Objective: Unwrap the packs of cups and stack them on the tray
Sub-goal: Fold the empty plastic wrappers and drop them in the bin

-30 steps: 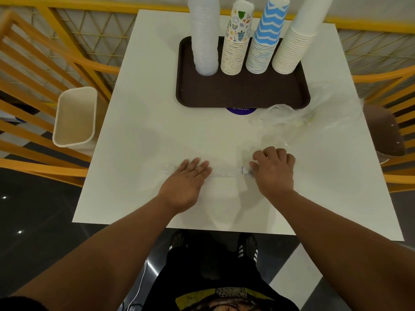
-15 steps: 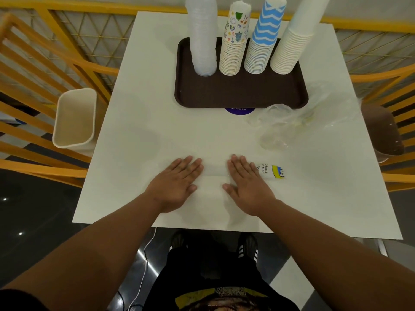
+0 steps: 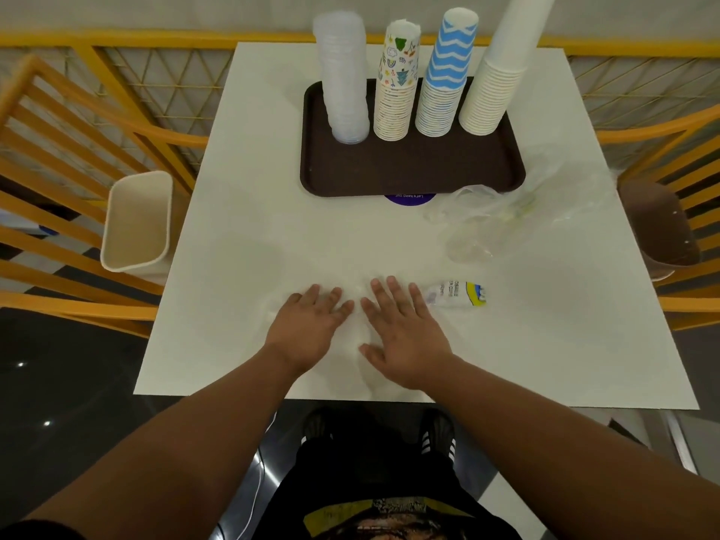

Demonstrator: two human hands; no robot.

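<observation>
Both hands, the left hand [image 3: 307, 329] and right hand [image 3: 405, 337], press flat with spread fingers on an empty clear wrapper [image 3: 456, 296] on the near tabletop [image 3: 241, 243]. Four cup stacks [image 3: 393, 83] stand on the far tray [image 3: 409, 169], so stacking looks done; next, probably clearing wrappers.

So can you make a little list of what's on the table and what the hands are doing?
tray: brown, far side of the table
cups: four stacks on the tray: clear, doodle, blue zigzag, white
loose wrap: crumpled, right of the tray
left hand: flat on a clear wrapper
right hand: flat on it too
bin: beside the table, left
</observation>
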